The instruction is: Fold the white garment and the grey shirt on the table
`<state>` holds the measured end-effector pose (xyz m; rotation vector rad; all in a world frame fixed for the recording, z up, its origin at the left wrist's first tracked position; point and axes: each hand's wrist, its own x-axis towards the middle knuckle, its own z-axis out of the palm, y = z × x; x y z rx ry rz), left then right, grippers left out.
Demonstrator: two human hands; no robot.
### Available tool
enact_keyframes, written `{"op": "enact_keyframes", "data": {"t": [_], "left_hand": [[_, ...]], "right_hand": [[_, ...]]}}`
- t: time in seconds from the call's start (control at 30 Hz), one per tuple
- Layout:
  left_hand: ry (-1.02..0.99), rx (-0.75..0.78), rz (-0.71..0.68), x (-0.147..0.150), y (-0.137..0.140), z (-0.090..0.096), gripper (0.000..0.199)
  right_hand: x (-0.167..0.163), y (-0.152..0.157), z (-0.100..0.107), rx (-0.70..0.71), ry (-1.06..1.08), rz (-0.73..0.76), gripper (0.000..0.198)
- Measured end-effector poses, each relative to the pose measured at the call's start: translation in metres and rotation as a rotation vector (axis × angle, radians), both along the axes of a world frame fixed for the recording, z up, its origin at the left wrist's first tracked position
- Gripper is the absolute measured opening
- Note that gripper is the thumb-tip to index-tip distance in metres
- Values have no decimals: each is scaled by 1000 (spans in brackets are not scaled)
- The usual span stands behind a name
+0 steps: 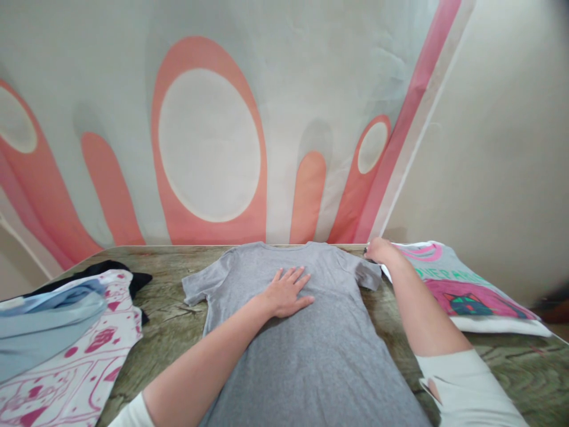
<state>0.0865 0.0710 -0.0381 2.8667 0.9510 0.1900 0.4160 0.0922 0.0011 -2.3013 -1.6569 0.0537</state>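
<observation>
A grey T-shirt (306, 356) lies spread out on the wood-patterned table, collar toward the far edge and sleeves out to both sides. My left hand (288, 295) rests flat on its upper chest, fingers stretched. Beyond the shirt's right sleeve, my right hand (381, 250) is at the table's far edge with its fingers curled. A small dark bit shows at those fingertips, too small to name. Beside that hand lies a folded white T-shirt (471, 296) with a pink collar, green lettering and a dark cat face on pink; my right forearm covers part of it.
At the left, a pile of clothes holds a white garment with pink print (120, 302), a light blue one (57, 326) and a black one (141, 283). The wood-patterned table (169, 332) meets a wall hanging (284, 118) with coral shapes at its far edge.
</observation>
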Motion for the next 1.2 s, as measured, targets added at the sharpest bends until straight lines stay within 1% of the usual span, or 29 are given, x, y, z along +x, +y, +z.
{"op": "enact_keyframes", "data": {"t": [0.03, 0.1, 0.17, 0.27, 0.3, 0.33, 0.37, 0.47, 0.57, 0.67, 0.8, 0.9, 0.97, 1.03, 1.13, 1.2], "left_hand": [[4, 2, 1, 0, 0, -1, 65], [14, 4, -2, 0, 1, -1, 67], [22, 10, -7, -1, 1, -2, 68], [32, 22, -7, -1, 1, -2, 69], [34, 24, -7, -1, 1, -2, 69], [35, 25, -7, -1, 1, -2, 69], [34, 26, -7, -1, 1, -2, 69], [31, 27, -8, 0, 1, -2, 69], [28, 37, -10, 1, 2, -3, 69], [19, 55, -14, 1, 3, -4, 68], [11, 78, -23, -1, 4, -5, 66], [13, 82, -35, -2, 4, -5, 66], [10, 82, -37, -2, 4, -5, 66], [7, 82, -35, -2, 4, -4, 66], [10, 83, -34, -2, 4, -5, 66], [10, 83, -33, -2, 4, -6, 65]], "right_hand": [[-4, -1, 4, -72, 21, 24, 6], [-13, -9, 9, -228, 59, 41, 19], [-18, -23, 9, -362, 107, 53, 31], [-17, -50, -2, -545, 179, 63, 41], [-15, -59, -9, -569, 199, 74, 42], [-11, -67, -16, -559, 217, 90, 41], [-8, -75, -23, -512, 238, 109, 39], [2, -91, -44, -309, 360, 155, 32], [1, -97, -57, -110, 406, 182, 27], [-8, -93, -62, 93, 338, 213, 23], [-20, -86, -64, 255, 316, 244, 19], [-22, -85, -67, 390, 353, 188, 20], [-22, -85, -68, 427, 472, 113, 22], [-23, -85, -68, 414, 664, 67, 23], [-27, -86, -67, 404, 926, 60, 24], [-30, -86, -65, 391, 1013, 69, 24]]}}
